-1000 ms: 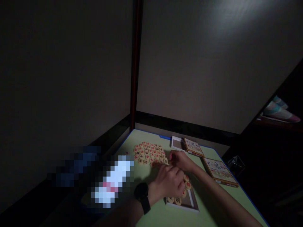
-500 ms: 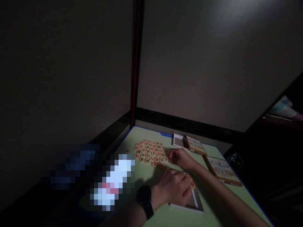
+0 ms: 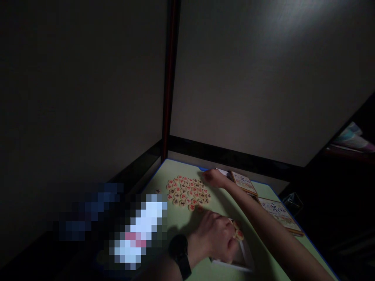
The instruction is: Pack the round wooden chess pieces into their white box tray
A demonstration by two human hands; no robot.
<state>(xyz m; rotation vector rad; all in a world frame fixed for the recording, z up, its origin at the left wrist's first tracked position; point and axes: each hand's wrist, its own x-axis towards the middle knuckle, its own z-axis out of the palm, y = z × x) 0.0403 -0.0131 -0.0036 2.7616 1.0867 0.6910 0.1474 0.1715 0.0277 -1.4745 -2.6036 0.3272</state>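
Note:
Many round xiangqi pieces (image 3: 187, 191) with red or black characters lie in a cluster on the pale green table (image 3: 172, 226). My left hand (image 3: 219, 236), with a black watch on the wrist, is over a shallow white-edged box (image 3: 244, 253); its fingers curl down, and what they hold, if anything, is hidden. Two or so pieces (image 3: 238, 234) show at the box's far right corner beside it. My right hand (image 3: 214, 178) is at the cluster's upper right edge, fingers curled, with nothing discernible in them.
Behind my right hand stand a white box (image 3: 223, 171) and a patterned box lid (image 3: 243, 182). Another patterned box (image 3: 279, 214) lies by the right edge. A blurred bright patch (image 3: 140, 230) is at the left, and walls rise behind the table.
My right hand has moved up and away, from the cluster's right side to its far corner. My left hand has shifted slightly downward over the box, its fingers still curled.

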